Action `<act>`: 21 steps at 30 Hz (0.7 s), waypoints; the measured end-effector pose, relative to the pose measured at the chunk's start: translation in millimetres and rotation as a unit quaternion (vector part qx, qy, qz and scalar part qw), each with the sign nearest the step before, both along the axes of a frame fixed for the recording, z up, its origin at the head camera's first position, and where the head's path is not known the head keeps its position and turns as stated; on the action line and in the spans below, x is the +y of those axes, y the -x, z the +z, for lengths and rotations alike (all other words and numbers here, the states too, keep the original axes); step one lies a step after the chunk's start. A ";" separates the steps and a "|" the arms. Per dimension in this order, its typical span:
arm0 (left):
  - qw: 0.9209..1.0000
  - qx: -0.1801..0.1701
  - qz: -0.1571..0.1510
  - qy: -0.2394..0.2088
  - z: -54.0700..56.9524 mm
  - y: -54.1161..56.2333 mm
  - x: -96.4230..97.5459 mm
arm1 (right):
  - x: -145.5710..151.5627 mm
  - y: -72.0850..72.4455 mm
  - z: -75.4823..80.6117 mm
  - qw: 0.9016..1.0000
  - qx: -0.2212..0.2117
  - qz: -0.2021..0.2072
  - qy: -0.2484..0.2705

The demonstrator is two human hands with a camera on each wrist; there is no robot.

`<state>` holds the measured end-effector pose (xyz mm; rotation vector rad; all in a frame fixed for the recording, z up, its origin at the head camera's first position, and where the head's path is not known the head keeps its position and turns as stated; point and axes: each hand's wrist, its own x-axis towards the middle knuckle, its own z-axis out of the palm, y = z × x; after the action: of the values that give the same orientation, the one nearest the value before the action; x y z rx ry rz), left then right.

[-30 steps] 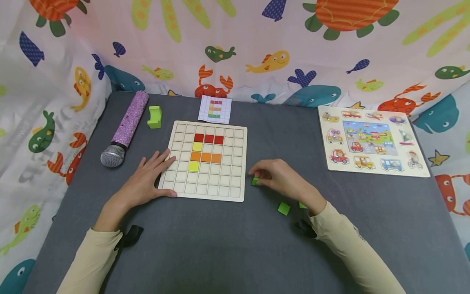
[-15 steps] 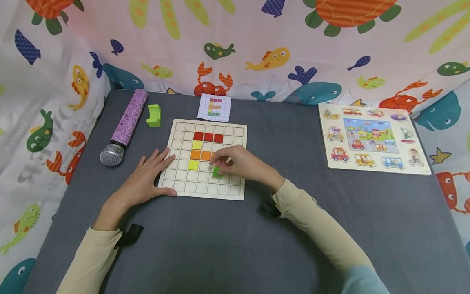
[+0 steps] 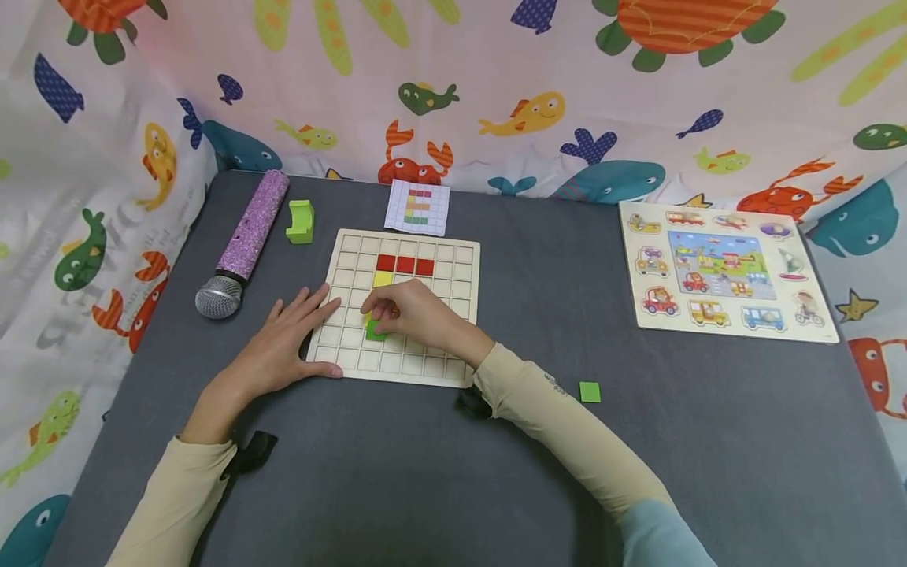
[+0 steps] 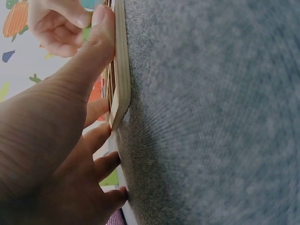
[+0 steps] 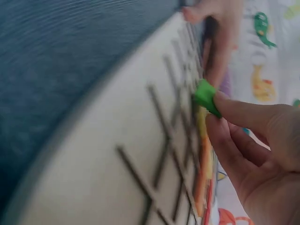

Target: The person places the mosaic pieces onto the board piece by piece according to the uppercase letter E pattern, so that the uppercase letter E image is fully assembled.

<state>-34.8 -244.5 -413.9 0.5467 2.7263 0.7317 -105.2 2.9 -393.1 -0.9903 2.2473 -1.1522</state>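
My right hand [image 3: 420, 316] pinches a small green square tile [image 3: 375, 331] between thumb and fingers, over the lower left part of a wooden grid board [image 3: 455, 272]. In the right wrist view the green tile [image 5: 205, 96] is tilted at the fingertips. Red tiles [image 3: 405, 265] form a row in the board, with a yellow tile [image 3: 383, 279] below them. My right hand covers most of what lies beneath that. Fingers spread, my left hand [image 3: 283, 340] rests against the board's left edge, its thumb at the lower left corner. Another green tile [image 3: 590, 392] lies on the table by the right sleeve.
A paper card with a coloured grid pattern [image 3: 418, 208] lies behind the board. To the left are a glittery purple microphone [image 3: 248, 235] and a curved green block [image 3: 301, 221]. A picture puzzle board [image 3: 765, 313] lies on the grey table's [image 3: 397, 472] right side.
My right hand has picked up the green tile from right of the board and carried it leftward over the grid. My left hand stays at the board's edge.
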 end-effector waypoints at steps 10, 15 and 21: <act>1.000 0.001 -0.001 -0.001 -2.4 0.9 -0.3 | -9.2 -6.5 -5.9 0.999 0.034 0.025 -0.034; 1.000 0.000 0.003 0.002 -3.0 0.2 -0.2 | -12.3 -9.3 -4.1 0.996 0.055 0.032 -0.063; 1.000 -0.001 0.000 -0.003 -0.1 -0.2 1.7 | -10.8 -12.7 -5.3 0.994 0.081 0.034 -0.070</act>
<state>-34.7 -242.8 -414.0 0.5471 2.7237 0.7399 -92.5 -7.9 -398.3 -1.1284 2.3627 -0.9018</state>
